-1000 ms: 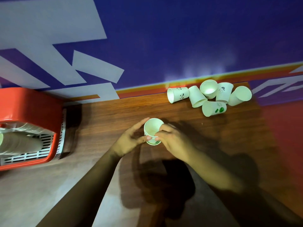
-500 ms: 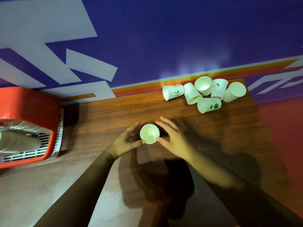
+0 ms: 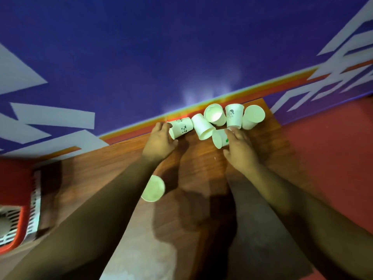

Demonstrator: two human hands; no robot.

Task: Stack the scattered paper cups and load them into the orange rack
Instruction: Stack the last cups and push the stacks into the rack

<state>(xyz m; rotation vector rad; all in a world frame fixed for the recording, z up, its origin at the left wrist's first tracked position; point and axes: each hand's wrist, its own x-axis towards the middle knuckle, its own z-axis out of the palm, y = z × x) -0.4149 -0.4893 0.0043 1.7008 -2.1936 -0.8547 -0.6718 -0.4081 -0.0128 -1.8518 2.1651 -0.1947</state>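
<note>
Several white paper cups lie and stand in a cluster at the table's far edge. My left hand [image 3: 159, 140] grips the mouth end of a lying panda-print cup [image 3: 181, 127] at the cluster's left. My right hand [image 3: 239, 147] holds a lying cup with a green mark [image 3: 219, 138], fingers over it and thumb under it. A plain cup [image 3: 202, 126] lies between the two. A short stack of cups [image 3: 153, 188] stands alone nearer to me, partly behind my left forearm. The orange rack [image 3: 12, 178] is at the far left, with pale cups [image 3: 4, 223] in it.
Three more cups [image 3: 215, 115] [image 3: 234, 116] [image 3: 253, 117] sit against the blue and orange wall behind the cluster. The wooden table [image 3: 113, 164] ends just right of them, over a red floor [image 3: 333, 158].
Both hands let go of the stacked cups, which now stand on the table, and reached forward to the far cluster. The view has moved closer and tilted.
</note>
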